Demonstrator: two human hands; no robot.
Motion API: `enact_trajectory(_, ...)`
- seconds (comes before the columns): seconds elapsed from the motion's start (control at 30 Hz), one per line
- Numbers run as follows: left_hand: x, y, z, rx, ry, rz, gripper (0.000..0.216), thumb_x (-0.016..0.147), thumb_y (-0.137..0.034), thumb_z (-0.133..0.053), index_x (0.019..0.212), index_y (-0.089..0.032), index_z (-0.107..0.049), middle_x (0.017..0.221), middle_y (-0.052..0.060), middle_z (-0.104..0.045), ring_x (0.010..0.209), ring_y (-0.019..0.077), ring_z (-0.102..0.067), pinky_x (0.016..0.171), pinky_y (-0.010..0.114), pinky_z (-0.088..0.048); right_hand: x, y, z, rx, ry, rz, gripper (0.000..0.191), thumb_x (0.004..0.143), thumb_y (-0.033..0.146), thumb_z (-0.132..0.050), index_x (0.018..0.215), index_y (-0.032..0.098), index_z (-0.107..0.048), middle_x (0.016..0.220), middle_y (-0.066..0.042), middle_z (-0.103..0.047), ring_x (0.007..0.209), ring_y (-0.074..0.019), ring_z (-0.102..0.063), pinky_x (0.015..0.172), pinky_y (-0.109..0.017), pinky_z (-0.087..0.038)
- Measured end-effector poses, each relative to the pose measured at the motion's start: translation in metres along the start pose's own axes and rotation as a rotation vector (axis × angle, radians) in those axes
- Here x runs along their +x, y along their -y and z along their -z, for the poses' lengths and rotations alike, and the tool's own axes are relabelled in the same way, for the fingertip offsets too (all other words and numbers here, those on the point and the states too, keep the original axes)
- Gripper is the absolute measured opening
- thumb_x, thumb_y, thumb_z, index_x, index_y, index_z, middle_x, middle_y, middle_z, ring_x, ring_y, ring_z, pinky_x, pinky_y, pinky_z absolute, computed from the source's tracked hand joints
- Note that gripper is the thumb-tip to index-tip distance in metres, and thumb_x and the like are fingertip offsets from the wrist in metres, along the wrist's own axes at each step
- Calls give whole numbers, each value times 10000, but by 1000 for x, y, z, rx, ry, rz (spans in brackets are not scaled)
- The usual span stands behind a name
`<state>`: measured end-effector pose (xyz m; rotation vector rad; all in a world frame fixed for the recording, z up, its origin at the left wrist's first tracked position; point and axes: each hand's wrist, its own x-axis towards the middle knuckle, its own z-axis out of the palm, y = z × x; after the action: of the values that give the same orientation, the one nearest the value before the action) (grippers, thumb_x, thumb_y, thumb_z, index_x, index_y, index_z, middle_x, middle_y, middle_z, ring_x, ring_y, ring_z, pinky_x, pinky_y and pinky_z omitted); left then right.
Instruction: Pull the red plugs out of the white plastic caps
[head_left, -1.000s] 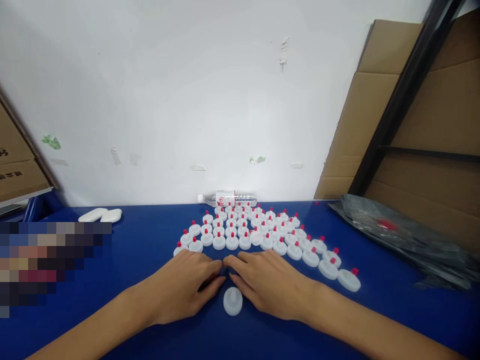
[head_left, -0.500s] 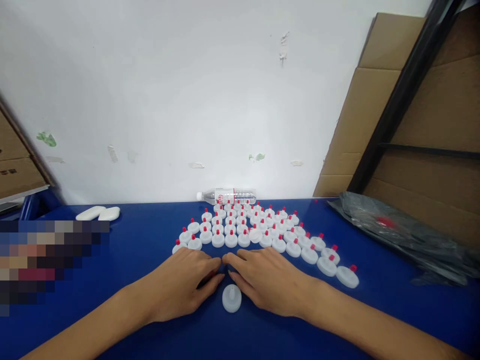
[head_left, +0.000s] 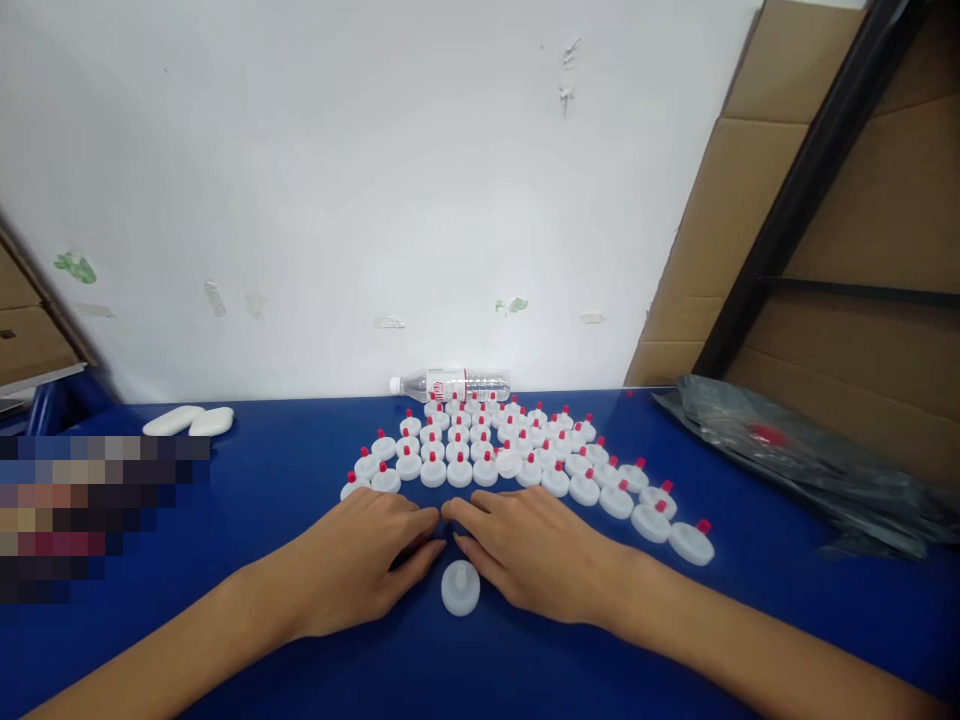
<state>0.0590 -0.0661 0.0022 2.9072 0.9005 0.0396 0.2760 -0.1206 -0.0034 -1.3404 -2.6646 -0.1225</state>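
Note:
My left hand (head_left: 375, 548) rests on the blue tabletop, thumb stretched out apart from the loosely bent fingers. My right hand (head_left: 536, 550) lies opposite in much the same pose, its fingertips almost meeting those of the left. Nothing shows in either hand, though the undersides of the fingers are hidden. Just in front of the fingertips, on the near side, sits a single translucent white cap (head_left: 460, 588) with a pale nozzle and no red tip. Beyond both hands stand several rows of white nozzle caps with red tips (head_left: 459, 472). One white cap (head_left: 508, 462) among them appears tilted.
A clear plastic bottle (head_left: 450, 386) lies behind the caps along the wall. Two white rounded objects (head_left: 174, 420) sit at the back left. Dark plastic bags (head_left: 795, 465) lie at the right, near cardboard (head_left: 720, 220) and a black frame. A pixelated patch covers the left edge.
The view has shifted slightly, so everything sits a little higher and to the left in the picture. Both hands keep practically the same pose, and the caps stay in place.

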Motion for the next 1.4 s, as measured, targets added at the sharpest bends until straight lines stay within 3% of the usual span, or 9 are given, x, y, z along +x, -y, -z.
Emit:
enact_trajectory(1.1,-1,-1,1,37,-14,-15,294,1042,-311,-399,872,-213,-618,798,33,-690,706,212,-660,605,319,-357,0,-1,-4,-5,-36,18,55,1039,235,-441,1075,236,-483,883,21,-680,681,-177,-658,504,-341,-196)
enact_trajectory(1.2,0,0,1,41,-15,-16,294,1044,-313,-397,877,-214,-618,799,33,-690,702,213,-660,599,319,-353,-1,-1,-2,-2,-24,17,73,1022,200,-448,1073,233,-488,879,18,-679,673,-175,-652,506,-342,-195)
enact_trajectory(1.33,-1,-1,0,52,-19,-15,291,1045,-320,-396,884,-219,-617,797,30,-689,703,215,-661,601,321,-352,-1,-2,0,0,-2,22,254,929,89,-496,1138,233,-484,923,12,-684,688,-178,-650,516,-338,-205)
enact_trajectory(1.4,-2,-1,0,52,-19,-15,291,1045,-317,-396,879,-219,-613,800,28,-689,706,214,-660,604,322,-355,-1,-2,0,3,-4,21,197,949,115,-485,1106,235,-489,898,16,-675,675,-178,-642,514,-338,-201)
